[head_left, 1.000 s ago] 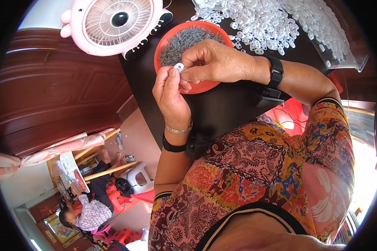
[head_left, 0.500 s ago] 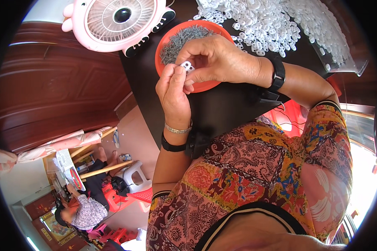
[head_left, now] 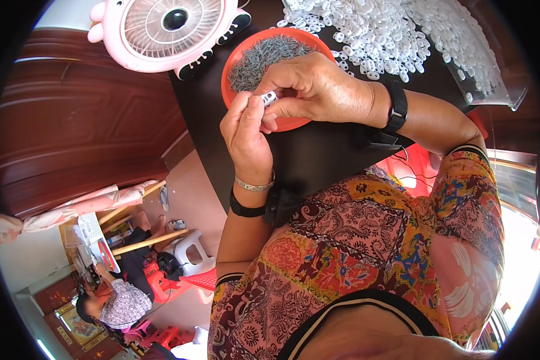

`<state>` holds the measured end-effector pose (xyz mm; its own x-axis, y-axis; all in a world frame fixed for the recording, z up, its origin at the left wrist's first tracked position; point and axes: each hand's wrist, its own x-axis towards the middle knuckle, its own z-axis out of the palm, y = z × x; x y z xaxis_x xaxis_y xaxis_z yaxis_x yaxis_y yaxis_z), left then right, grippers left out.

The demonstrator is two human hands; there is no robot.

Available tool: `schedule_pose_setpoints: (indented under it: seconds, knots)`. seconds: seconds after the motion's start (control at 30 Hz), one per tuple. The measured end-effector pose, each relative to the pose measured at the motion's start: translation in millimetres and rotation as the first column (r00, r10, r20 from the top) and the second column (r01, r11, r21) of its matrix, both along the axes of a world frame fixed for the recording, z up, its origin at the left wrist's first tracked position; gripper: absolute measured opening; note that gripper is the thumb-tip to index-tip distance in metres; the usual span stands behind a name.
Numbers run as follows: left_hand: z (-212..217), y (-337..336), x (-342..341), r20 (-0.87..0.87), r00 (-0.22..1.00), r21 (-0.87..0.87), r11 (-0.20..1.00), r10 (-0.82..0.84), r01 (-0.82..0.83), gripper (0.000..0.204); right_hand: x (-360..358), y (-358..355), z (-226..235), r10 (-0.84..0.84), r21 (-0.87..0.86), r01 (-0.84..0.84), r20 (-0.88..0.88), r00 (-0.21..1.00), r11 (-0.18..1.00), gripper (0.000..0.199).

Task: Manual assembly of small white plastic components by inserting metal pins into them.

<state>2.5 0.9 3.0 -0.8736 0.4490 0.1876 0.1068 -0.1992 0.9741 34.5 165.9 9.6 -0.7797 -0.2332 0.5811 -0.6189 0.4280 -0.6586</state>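
Observation:
Between my two hands, over the near edge of an orange bowl (head_left: pixel 227 78), sits a small white plastic piece with dark holes (head_left: pixel 269 98). My left hand (head_left: pixel 249 135) pinches it from the left with thumb and forefinger. From the right, the thumb and fingers of my right hand (head_left: pixel 318 87) close on the same piece. Whether the right fingertips also hold a screw is hidden. Many small grey screws (head_left: pixel 255 63) fill the bowl. Beyond it, to the right, lies a spread heap of white plastic pieces (head_left: pixel 372 42) with holes.
A pink animal-shaped fan (head_left: pixel 174 27) stands at the far left of the dark table (head_left: pixel 324 150). At the right lies a clear plastic bag (head_left: pixel 480 72) of white pieces. Another person (head_left: pixel 123 303) sits at the lower left, near a white stool (head_left: pixel 195 255) and red stools.
The white piece has been tilted between my fingers and shows a narrower face. My left hand has shifted very slightly left; both hands keep their hold.

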Motion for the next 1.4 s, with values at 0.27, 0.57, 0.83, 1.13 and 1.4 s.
schedule_pose_setpoints:
  seconds: [0.27,0.57,0.83,1.13,1.4]
  knots:
    - [-0.2,-0.5,-0.5,-0.004,1.000,-0.006,1.000,-0.027,0.027,0.030,0.5,2.0,3.0,-0.007,0.052,0.009,-0.048,0.999,0.999,0.024]
    - [2.6,0.8,9.7,0.061,0.997,0.002,0.999,0.048,-0.048,0.025,0.1,1.7,1.0,0.031,0.066,-0.022,-0.143,0.989,0.998,0.022]
    - [2.4,3.1,8.9,0.081,0.996,0.061,0.998,0.026,-0.031,0.025,0.7,-0.1,3.0,-0.002,0.022,0.006,-0.186,0.983,1.000,0.016]
    - [2.5,2.4,3.5,-0.013,0.997,0.037,0.996,0.076,-0.076,0.027,-1.2,3.1,9.4,0.051,0.021,-0.050,-0.049,0.997,0.999,0.027]
    - [-0.7,-2.1,-3.2,0.017,1.000,0.042,0.999,0.007,-0.008,0.028,-1.8,-0.2,6.0,0.002,0.078,0.009,-0.146,0.989,0.997,0.027]
